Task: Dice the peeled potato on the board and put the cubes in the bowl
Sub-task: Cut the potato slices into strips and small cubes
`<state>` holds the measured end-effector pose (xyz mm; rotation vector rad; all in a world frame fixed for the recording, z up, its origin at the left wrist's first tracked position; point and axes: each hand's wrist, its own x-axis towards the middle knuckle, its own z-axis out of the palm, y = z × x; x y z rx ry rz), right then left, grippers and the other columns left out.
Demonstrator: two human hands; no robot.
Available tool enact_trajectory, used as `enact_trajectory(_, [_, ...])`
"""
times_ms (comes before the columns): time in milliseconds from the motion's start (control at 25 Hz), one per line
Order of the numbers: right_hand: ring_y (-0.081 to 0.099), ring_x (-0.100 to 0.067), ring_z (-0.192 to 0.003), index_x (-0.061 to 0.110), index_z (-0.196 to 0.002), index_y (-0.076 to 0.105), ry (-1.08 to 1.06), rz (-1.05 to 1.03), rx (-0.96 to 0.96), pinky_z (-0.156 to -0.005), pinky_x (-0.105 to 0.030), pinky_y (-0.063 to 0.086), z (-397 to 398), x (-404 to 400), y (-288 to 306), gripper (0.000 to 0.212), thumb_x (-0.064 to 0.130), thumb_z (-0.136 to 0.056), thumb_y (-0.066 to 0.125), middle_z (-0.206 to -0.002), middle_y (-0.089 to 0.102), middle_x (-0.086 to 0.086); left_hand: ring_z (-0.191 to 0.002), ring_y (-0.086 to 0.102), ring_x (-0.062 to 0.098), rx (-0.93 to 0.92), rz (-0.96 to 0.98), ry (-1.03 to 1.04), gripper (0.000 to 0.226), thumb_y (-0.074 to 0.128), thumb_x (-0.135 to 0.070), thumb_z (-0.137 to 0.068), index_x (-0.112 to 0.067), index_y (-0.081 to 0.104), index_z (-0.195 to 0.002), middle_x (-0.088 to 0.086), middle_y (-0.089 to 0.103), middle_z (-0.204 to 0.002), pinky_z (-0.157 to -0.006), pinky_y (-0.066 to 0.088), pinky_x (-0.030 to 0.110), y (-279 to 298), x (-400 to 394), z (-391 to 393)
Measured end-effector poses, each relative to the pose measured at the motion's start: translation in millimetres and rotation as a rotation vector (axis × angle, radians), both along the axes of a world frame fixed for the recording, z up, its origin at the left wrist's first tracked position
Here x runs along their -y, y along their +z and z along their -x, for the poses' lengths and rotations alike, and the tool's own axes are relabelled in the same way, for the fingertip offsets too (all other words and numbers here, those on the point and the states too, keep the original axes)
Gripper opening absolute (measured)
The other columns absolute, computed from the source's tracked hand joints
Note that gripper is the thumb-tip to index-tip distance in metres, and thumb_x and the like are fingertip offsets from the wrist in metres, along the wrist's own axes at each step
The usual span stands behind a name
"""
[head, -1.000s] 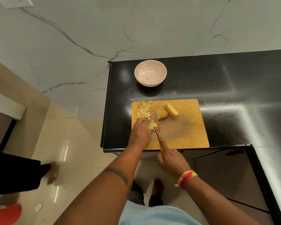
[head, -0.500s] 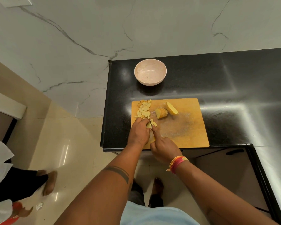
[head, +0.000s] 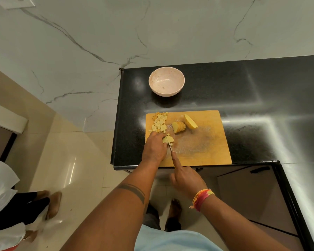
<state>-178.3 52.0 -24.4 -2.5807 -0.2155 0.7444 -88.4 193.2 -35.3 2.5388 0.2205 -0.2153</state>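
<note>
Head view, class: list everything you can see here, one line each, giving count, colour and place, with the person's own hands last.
Bowl: one, pale pink, empty, on the counter beyond the board.
Board: one, wooden, at the counter's near edge.
Cubes: a pile, pale yellow, board's far left corner.
Slices: one fanned stack, yellow, mid-board.
Wedge: one, yellow, right of the slices.
Piece: one, pale yellow, under the knife.
Knife: one, thin blade, cutting the piece.
Counter: one, black, glossy.
Bystander: one, on the floor at left.
Left hand: steadies the piece.
Right hand: grips the knife; bright wristband.
</note>
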Motion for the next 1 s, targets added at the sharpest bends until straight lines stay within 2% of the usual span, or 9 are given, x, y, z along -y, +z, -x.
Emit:
enact_trajectory(240, [0.054,-0.019,-0.052,0.03,-0.162,-0.007,-0.036,-0.048,0.042,-0.046,-0.034,0.037,11,10,1,0.08,0.027,-0.097,0.039,-0.065,0.058,0.001,-0.114,0.058,0.019,0.0,0.019,-0.019,0.042,0.065,-0.016,-0.096,-0.021,0.061,-0.137,0.001,0.054,-0.13,-0.1,0.053,0.038,-2,-2,3])
enact_trajectory(320, [0.054,-0.019,-0.051,0.033,-0.161,-0.009,-0.047,-0.064,0.066,-0.046,-0.034,0.038,7,9,1,0.081,0.027,-0.097,0.04,-0.064,0.058,0.001,-0.111,0.06,0.019,0.013,0.038,-0.019,0.042,0.065,-0.014,-0.095,-0.021,0.062,-0.136,0.001,0.055,-0.128,-0.099,0.053,0.038,-3,-5,3])
enact_trajectory(480, [0.058,-0.023,-0.055,0.034,-0.161,-0.008,-0.051,-0.102,0.053,-0.058,-0.044,0.054,-12,0,2,0.078,0.029,-0.099,0.04,-0.066,0.06,-0.003,-0.104,0.062,0.017,0.024,0.054,-0.009,0.04,0.064,-0.014,-0.094,-0.024,0.064,-0.133,0.0,0.056,-0.123,-0.096,0.054,0.035,-5,-7,3])
enact_trajectory(640, [0.057,-0.022,-0.059,0.028,-0.162,0.001,-0.049,-0.107,0.04,-0.059,-0.04,0.052,-33,-12,2,0.075,0.028,-0.099,0.04,-0.07,0.06,-0.005,-0.106,0.062,0.018,0.018,0.039,0.019,0.038,0.066,-0.016,-0.095,-0.02,0.064,-0.132,0.001,0.057,-0.126,-0.097,0.055,0.037,-6,-6,1])
enact_trajectory(1000, [0.059,-0.021,-0.06,0.026,-0.163,-0.001,-0.015,-0.058,0.03,-0.058,-0.038,0.053,-43,-22,3,0.072,0.03,-0.101,0.035,-0.07,0.059,-0.004,-0.106,0.061,0.019,0.013,0.005,0.082,0.027,0.067,-0.016,-0.095,-0.017,0.07,-0.122,0.003,0.063,-0.122,-0.09,0.055,0.03,-4,-4,-3])
